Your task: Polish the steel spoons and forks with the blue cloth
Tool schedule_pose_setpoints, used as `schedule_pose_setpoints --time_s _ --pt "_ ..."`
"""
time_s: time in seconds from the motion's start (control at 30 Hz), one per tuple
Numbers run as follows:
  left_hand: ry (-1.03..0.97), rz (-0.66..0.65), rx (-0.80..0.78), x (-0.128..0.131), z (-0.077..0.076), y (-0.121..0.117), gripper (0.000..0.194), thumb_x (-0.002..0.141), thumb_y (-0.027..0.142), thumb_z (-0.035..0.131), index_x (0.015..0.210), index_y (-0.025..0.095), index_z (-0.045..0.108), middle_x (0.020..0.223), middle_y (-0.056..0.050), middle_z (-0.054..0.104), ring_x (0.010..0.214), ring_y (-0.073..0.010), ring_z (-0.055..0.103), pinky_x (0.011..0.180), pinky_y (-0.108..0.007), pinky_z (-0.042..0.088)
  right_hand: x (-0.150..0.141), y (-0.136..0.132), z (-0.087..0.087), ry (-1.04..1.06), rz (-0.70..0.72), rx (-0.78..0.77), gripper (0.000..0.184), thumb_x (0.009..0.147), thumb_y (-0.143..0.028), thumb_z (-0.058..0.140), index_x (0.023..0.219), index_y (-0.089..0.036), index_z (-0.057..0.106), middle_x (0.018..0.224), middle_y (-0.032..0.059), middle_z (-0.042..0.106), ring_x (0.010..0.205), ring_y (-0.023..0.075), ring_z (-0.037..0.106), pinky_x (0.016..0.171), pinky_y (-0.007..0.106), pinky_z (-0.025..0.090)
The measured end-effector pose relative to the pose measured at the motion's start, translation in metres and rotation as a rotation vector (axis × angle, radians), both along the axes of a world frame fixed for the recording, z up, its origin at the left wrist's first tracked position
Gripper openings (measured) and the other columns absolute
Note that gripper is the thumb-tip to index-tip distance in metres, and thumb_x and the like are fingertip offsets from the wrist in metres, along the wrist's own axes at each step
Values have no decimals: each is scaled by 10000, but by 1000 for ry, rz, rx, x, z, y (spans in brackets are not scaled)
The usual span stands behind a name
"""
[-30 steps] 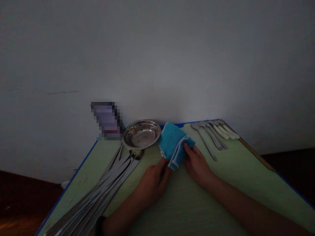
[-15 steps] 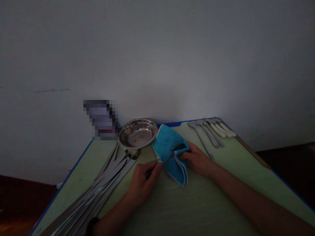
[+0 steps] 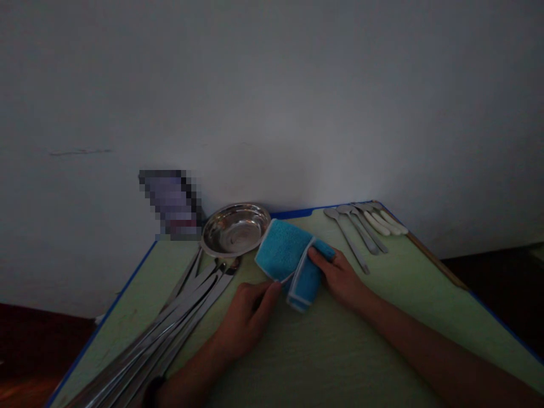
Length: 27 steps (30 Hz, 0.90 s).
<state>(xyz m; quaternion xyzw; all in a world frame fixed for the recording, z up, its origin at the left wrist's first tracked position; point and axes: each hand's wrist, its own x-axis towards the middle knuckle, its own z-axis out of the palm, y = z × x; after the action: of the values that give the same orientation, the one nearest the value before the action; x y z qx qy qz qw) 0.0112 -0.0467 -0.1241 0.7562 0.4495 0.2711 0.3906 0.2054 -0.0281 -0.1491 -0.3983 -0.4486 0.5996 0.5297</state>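
Observation:
My left hand (image 3: 250, 311) is closed in a pinch on the thin handle of a spoon (image 3: 288, 279). The spoon's head is hidden inside a folded blue cloth (image 3: 283, 249) with pale edging. My right hand (image 3: 340, 275) grips that cloth from the right, thumb on top, wrapping it over the spoon. Just left of my left hand lie several long metal utensils (image 3: 187, 311), their handles running toward the near left corner. Behind the cloth stands a shiny steel bowl (image 3: 236, 229).
At the back right several metal spoons (image 3: 348, 238) lie side by side, near some utensils with white handles (image 3: 385, 224). A blurred phone-like object (image 3: 170, 201) leans on the wall at the back left. The green table (image 3: 340, 351) has blue edging.
The cloth has been folded over the spoon's head, which showed before and is now covered. My right thumb has moved onto the top of the fold. My left hand has barely moved.

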Motion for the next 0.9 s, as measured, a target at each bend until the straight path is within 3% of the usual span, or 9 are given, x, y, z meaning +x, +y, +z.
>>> schedule_pose_setpoints --time_s 0.13,0.3,0.47,0.73,0.9 --pt "-59 126 -27 0 1 1 390 849 365 411 521 155 434 472 49 315 447 -80 321 437 -222 225 1 2 0 -68 -8 50 137 823 -333 535 803 -206 582 748 -33 562 716 112 502 728 247 398" --pt "-166 293 -76 0 0 2 420 842 414 399 496 182 345 449 54 301 415 -77 299 405 -216 235 10 9 -1 -107 205 52 123 778 -288 589 864 -198 585 785 -23 596 742 128 547 753 286 419" --pt "-257 389 -139 0 -7 4 468 862 453 343 472 197 299 418 55 268 387 -75 273 375 -216 229 15 8 10 -220 376 35 179 692 -230 673 850 -160 626 748 -13 622 697 135 553 698 279 421" --pt "-321 365 -160 4 -10 3 463 875 457 313 490 209 250 439 54 234 382 -77 264 355 -214 222 11 6 13 -226 331 -7 205 602 -236 745 766 -183 635 676 -43 601 636 122 520 614 244 390" --pt "-310 340 -86 4 -8 2 463 901 445 264 507 201 282 461 47 266 407 -83 289 378 -219 244 10 6 4 -29 237 -88 178 725 -339 631 844 -207 621 760 -14 640 670 136 566 663 282 430"
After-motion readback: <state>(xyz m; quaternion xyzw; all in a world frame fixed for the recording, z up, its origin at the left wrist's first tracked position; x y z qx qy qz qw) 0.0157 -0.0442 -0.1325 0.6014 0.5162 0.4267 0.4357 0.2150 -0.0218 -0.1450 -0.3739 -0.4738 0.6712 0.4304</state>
